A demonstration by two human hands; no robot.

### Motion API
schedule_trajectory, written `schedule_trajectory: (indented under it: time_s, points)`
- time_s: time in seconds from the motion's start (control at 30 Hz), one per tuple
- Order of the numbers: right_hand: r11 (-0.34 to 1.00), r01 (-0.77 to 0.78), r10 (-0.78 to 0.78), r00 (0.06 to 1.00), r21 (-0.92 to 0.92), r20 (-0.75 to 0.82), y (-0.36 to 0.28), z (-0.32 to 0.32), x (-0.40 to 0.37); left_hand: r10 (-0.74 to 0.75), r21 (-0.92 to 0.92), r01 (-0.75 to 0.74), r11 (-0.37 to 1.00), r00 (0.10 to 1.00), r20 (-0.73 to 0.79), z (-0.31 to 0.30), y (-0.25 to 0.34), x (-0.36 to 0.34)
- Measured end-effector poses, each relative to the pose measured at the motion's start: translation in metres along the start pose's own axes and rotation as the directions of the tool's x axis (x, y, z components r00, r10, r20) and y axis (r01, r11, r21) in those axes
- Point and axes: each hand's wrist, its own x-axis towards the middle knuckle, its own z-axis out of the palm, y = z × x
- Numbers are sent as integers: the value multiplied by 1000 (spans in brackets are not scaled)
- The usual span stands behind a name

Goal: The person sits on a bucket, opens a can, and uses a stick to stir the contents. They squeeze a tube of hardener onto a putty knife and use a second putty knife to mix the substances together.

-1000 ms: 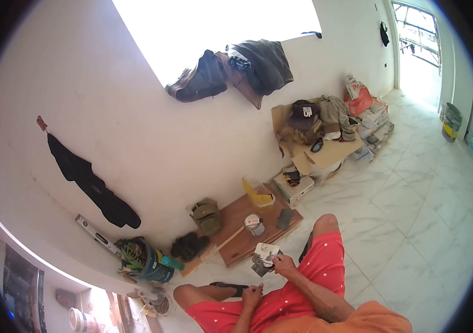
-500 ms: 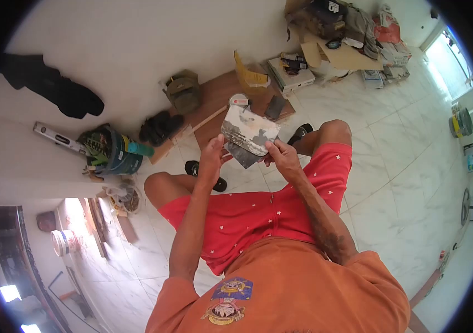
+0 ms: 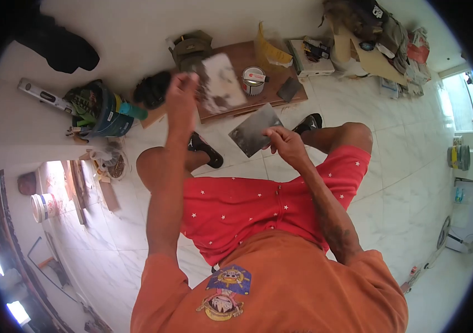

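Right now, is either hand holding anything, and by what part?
Right hand grips the dark sheet by its right-hand edge. Left hand is blurred beside the pale plate; its hold can't be told.

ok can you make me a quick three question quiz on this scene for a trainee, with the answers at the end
1. Multiple choice: what holds the flat, dark grey, square-cornered plate?
A) left hand
B) right hand
2. True or false: the round, silvery metal tin stands on the reddish-brown wooden board.
3. Fill in: the white-starred cloth shorts are ____ in colour.

Key: 1 B; 2 true; 3 red
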Motion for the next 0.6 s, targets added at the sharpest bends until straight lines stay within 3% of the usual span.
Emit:
schedule_trajectory:
  time_s: [0.03, 0.1, 0.17, 0.23, 0.33, 0.37, 0.5, 0.6]
  points:
    - [999, -24, 24, 1000, -44, -3, 9, 4, 2, 103, 168, -90, 982, 992, -71, -11, 8, 19]
    - [991, -98, 98, 995, -93, -5, 28, 11, 8, 177, -127, -201, 971, 967, -182, -34, 4, 63]
    - [973, -202, 203, 979, -109, -8, 45, 18, 19, 185, -212, -247, 946, 944, -273, -42, 17, 76]
    - [966, -260, 260, 966, -3, -7, 66, 28, 38, 172, -269, -281, 921, 915, -365, -50, 15, 88]
    - [929, -347, 350, 937, 126, -2, 98, 44, 78, 53, -433, -209, 877, 937, -346, -63, -8, 104]
    - [912, -374, 380, 925, 168, 2, 110, 52, 93, 47, -362, -200, 910, 920, -390, -60, -3, 103]
    - [890, -417, 424, 906, 187, 1, 150, 72, 150, -22, -389, -157, 908, 909, -417, -59, 14, 114]
    - [897, -390, 400, 916, 210, -6, 168, 81, 180, -180, -565, -31, 825, 932, -313, -74, 12, 138]
